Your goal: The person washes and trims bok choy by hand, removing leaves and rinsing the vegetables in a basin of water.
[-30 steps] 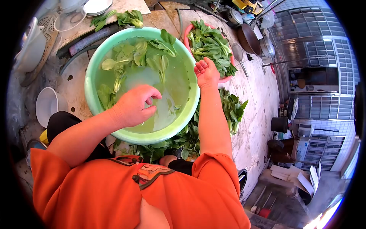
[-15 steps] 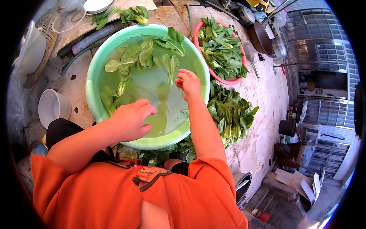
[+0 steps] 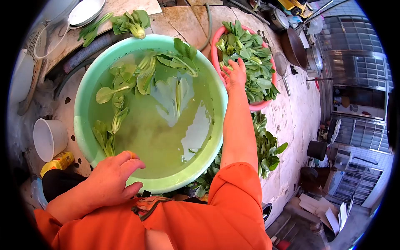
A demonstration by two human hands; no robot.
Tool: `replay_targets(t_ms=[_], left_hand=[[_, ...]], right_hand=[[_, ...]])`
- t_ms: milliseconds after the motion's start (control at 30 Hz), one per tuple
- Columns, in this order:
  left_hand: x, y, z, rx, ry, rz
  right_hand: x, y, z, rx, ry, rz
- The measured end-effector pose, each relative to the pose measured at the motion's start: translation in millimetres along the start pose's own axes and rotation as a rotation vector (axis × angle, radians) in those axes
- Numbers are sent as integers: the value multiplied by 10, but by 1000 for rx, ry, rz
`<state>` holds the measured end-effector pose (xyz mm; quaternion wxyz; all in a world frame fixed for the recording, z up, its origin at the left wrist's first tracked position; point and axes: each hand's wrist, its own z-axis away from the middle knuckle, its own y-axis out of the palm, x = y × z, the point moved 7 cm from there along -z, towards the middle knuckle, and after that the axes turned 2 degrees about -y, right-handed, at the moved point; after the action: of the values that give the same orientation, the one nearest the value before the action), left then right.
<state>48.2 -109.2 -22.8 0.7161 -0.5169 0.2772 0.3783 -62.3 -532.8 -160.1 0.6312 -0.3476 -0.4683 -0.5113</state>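
My right hand (image 3: 235, 76) is over the near left side of a pink basin (image 3: 214, 49) heaped with bok choy (image 3: 250, 54). Its fingers are apart, close to the leaves and pale stems; whether they touch is hard to tell. My left hand (image 3: 116, 173) hangs by the near left rim of a large green tub (image 3: 85, 137), fingers apart, holding nothing. Cloudy water fills the tub. Several bok choy plants (image 3: 118, 112) float along its left and far sides, and one lies partly under water (image 3: 177, 100) near the middle.
More bok choy (image 3: 266, 146) lies on the floor right of the tub. A bunch (image 3: 133, 26) sits beyond the far rim. At left stand a white bucket (image 3: 50, 139) and a yellow packet (image 3: 58, 162). A wok (image 3: 293, 48) and a strainer (image 3: 280, 62) are right of the pink basin.
My right hand has moved from above the water to over the pink basin. My left hand has drawn back toward me, to the tub's near rim. The view has shifted slightly.
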Motion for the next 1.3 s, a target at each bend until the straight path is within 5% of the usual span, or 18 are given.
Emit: replay_targets(t_ms=[500,767,1033,1200,1300], left_hand=[[159,-21,-234,-7,-259,136],[97,-4,-362,56,-207,145],[-6,-5,-274,153,-99,153],[-72,27,-11,196,-69,164],[-33,44,234,190,-85,117]], right_hand=[[-312,-91,-1203,-2,109,-28],[30,-367,-527,7,-98,-164],[501,-1635,472,-149,-184,-108],[268,-2008,1110,-215,65,156],[60,-1963,1492,-299,307,596]])
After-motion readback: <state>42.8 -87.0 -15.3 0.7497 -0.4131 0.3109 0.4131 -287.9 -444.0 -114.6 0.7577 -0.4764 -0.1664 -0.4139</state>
